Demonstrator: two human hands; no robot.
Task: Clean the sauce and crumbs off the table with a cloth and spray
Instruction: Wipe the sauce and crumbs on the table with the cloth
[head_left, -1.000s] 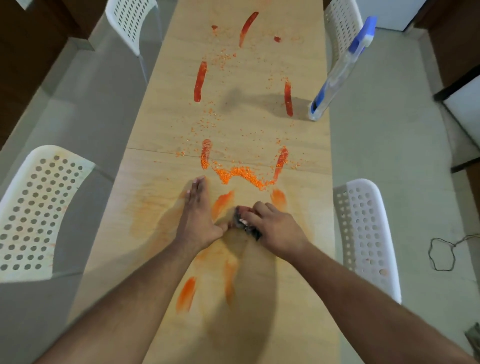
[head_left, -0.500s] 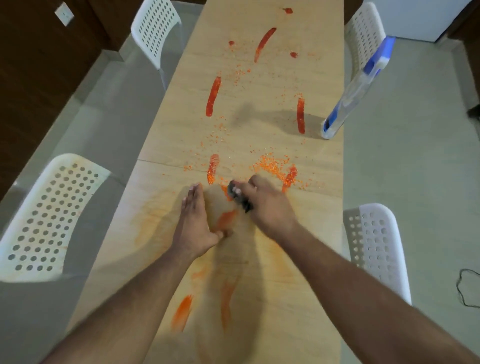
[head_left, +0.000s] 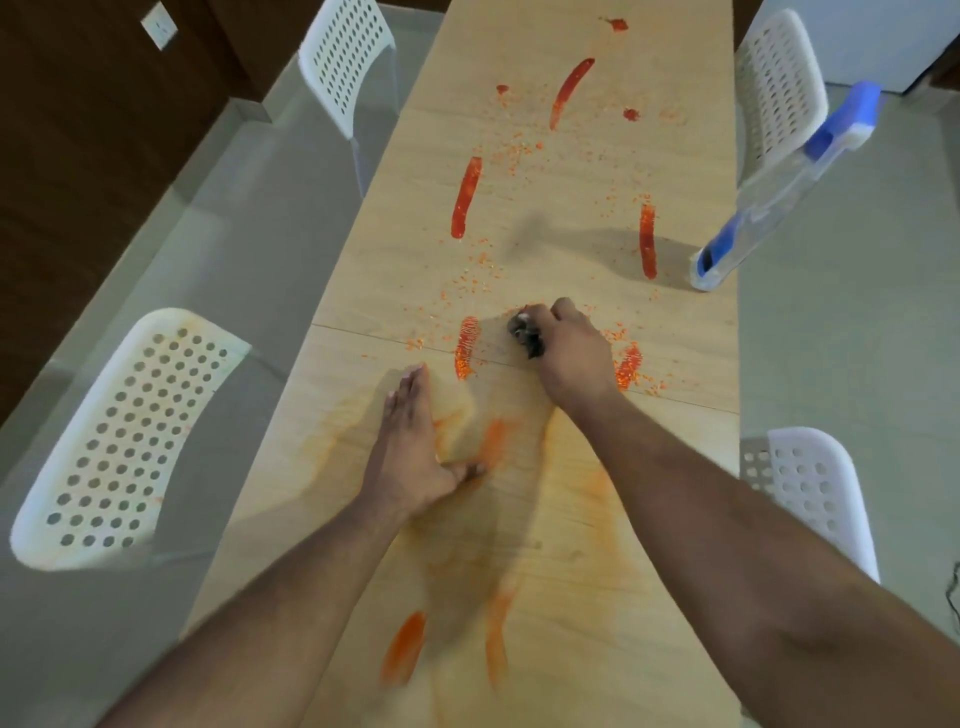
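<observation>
near end smeared, not clean | right hand (head_left: 574, 353) grips cloth (head_left: 525, 332), left hand (head_left: 410, 447) flat on table (head_left: 675, 467) | sauce streaks (head_left: 466, 197) and crumbs (head_left: 511, 153) beyond hands untouched

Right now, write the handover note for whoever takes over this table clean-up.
Left hand: open, flat on the long wooden table.
Right hand: grips the small dark crumpled cloth at the table's seam.
Clear spray bottle with blue trigger: upright at the right edge.
Done: near end wiped, orange smears remain.
Left: red sauce streaks and orange crumbs beyond the seam.
</observation>
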